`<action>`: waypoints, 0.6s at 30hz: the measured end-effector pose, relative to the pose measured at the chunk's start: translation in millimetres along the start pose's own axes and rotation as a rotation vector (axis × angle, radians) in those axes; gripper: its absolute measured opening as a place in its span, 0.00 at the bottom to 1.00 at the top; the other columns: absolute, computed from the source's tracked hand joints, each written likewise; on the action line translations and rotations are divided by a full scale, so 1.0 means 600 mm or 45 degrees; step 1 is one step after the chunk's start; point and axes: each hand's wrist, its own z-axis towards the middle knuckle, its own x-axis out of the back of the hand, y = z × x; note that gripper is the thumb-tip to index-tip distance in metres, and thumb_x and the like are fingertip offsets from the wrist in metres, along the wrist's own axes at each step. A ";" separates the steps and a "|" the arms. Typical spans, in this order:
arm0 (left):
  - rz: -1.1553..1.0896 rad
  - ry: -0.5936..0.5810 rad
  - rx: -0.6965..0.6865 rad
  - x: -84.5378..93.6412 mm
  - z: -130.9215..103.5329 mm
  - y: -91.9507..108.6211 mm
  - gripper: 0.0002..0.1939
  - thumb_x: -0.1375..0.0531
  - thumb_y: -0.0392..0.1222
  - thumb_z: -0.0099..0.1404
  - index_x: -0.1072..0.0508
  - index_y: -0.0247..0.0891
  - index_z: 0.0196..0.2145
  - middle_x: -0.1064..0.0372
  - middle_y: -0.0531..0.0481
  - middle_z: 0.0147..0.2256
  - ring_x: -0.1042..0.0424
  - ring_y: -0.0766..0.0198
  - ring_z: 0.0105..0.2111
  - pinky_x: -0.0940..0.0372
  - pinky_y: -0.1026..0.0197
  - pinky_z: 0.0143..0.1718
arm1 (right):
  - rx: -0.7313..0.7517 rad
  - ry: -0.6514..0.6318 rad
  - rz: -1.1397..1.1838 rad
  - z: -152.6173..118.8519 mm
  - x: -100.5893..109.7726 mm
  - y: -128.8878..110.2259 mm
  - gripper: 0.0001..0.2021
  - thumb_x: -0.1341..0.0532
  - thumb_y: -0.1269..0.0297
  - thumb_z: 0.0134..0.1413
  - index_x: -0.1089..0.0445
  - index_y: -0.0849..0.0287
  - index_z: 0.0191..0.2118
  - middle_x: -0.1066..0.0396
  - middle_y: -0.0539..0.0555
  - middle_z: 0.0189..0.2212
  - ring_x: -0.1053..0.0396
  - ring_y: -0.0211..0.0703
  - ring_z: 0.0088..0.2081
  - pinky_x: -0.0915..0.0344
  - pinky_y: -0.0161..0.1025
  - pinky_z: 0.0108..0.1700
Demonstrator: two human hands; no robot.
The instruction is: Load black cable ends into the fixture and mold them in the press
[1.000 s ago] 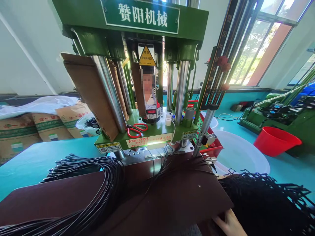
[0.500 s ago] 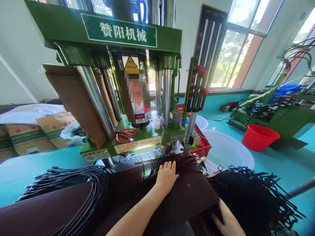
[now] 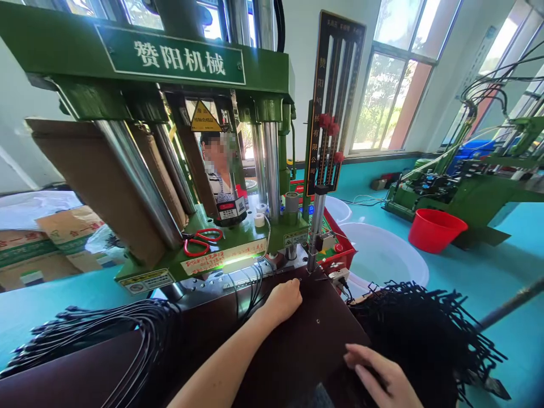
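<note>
My left hand (image 3: 284,300) rests on the dark brown tabletop (image 3: 314,345) in front of the green press (image 3: 272,241). Its fingers are curled closed, and what they hold, if anything, is hidden. Thin black cables (image 3: 254,292) come out of the press's lower front and run down just left of this hand. Near the table's right front edge is my right hand (image 3: 385,371), thumb and fingers apart, with nothing visible between them. Beside it, past the table edge, lies a large heap of black cables (image 3: 408,328).
A looped bundle of black cables (image 3: 144,328) lies on the left. Red-handled scissors (image 3: 202,242) sit on the press ledge by a steel column. Behind the table's right side stand a red crate (image 3: 340,255), a white tub (image 3: 382,255) and a red bucket (image 3: 436,229). A person is partly visible behind the press.
My left hand has curled from flat, spread fingers; cables that lay just right of it no longer show there. My right hand has come up from below the table edge. The view has shifted right.
</note>
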 end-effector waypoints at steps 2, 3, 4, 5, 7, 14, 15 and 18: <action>-0.039 -0.017 0.009 0.012 -0.008 0.000 0.14 0.57 0.36 0.64 0.37 0.29 0.43 0.30 0.40 0.34 0.29 0.57 0.36 0.36 0.58 0.37 | 0.032 -0.085 0.106 0.018 -0.024 -0.029 0.16 0.48 0.57 0.56 0.31 0.58 0.43 0.26 0.56 0.35 0.29 0.45 0.37 0.33 0.39 0.42; -0.056 -0.024 0.013 0.014 -0.012 0.000 0.14 0.57 0.37 0.65 0.38 0.29 0.44 0.30 0.40 0.35 0.29 0.57 0.37 0.37 0.58 0.37 | 0.046 -0.119 0.147 0.027 -0.034 -0.041 0.15 0.48 0.57 0.56 0.30 0.58 0.42 0.27 0.56 0.34 0.30 0.45 0.36 0.33 0.39 0.41; -0.071 -0.029 0.014 0.014 -0.015 0.001 0.14 0.55 0.39 0.64 0.38 0.30 0.44 0.30 0.40 0.37 0.29 0.57 0.38 0.37 0.58 0.38 | 0.059 -0.147 0.184 0.036 -0.043 -0.052 0.14 0.48 0.58 0.56 0.30 0.59 0.41 0.27 0.56 0.33 0.30 0.45 0.35 0.34 0.39 0.41; -0.086 -0.035 0.014 0.012 -0.016 0.003 0.14 0.53 0.40 0.63 0.38 0.30 0.44 0.31 0.39 0.39 0.30 0.56 0.40 0.37 0.57 0.39 | 0.071 -0.167 0.216 0.044 -0.051 -0.061 0.14 0.48 0.58 0.56 0.30 0.59 0.41 0.27 0.55 0.33 0.30 0.44 0.35 0.34 0.39 0.40; -0.115 -0.048 0.021 0.002 -0.016 0.006 0.15 0.47 0.43 0.60 0.35 0.31 0.42 0.32 0.38 0.41 0.31 0.53 0.42 0.37 0.56 0.41 | 0.093 -0.199 0.270 0.055 -0.062 -0.075 0.13 0.47 0.59 0.56 0.30 0.59 0.40 0.27 0.55 0.32 0.31 0.44 0.34 0.34 0.38 0.38; -0.305 -0.027 0.038 0.001 -0.012 0.005 0.09 0.50 0.37 0.59 0.33 0.32 0.35 0.31 0.39 0.37 0.31 0.55 0.41 0.39 0.55 0.41 | 0.032 -0.251 0.514 0.053 -0.080 -0.077 0.14 0.45 0.57 0.54 0.29 0.61 0.37 0.28 0.55 0.27 0.32 0.44 0.31 0.36 0.40 0.35; -0.336 -0.019 0.024 0.011 -0.015 0.004 0.09 0.51 0.37 0.59 0.34 0.33 0.35 0.30 0.42 0.35 0.31 0.58 0.38 0.38 0.58 0.39 | -0.018 -0.248 0.639 0.055 -0.084 -0.073 0.14 0.43 0.56 0.53 0.29 0.61 0.37 0.28 0.55 0.27 0.32 0.44 0.31 0.36 0.41 0.36; -0.666 -0.113 -0.002 0.046 -0.035 0.005 0.09 0.54 0.39 0.60 0.37 0.36 0.35 0.36 0.55 0.23 0.36 0.69 0.22 0.41 0.67 0.23 | -0.177 -0.185 1.110 0.074 -0.096 -0.065 0.15 0.39 0.57 0.50 0.30 0.60 0.41 0.27 0.57 0.33 0.31 0.46 0.36 0.37 0.45 0.42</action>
